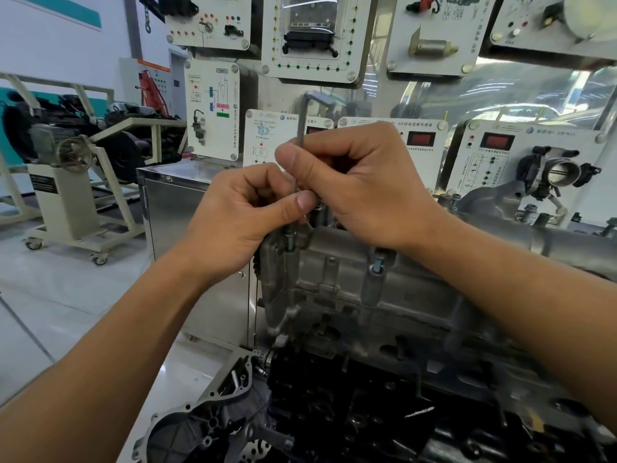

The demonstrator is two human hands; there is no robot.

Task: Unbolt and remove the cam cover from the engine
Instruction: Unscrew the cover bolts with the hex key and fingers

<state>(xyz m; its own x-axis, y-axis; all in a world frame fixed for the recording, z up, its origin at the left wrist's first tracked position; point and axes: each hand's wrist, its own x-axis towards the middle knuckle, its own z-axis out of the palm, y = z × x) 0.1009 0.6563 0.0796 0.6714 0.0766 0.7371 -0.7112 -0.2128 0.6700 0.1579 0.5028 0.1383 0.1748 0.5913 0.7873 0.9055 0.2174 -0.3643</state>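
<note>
My left hand [247, 215] and right hand [360, 182], fingers curled, both pinch an upright hex key [302, 121] over a raised bolt [289, 240] at the left end of the cam cover [417, 295], mid-scene.

VW logo [529, 130] on panel [484, 168], other txt illegible

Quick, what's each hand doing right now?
Left hand: pinches the hex key low on its shaft.
Right hand: grips the hex key higher up.
</note>
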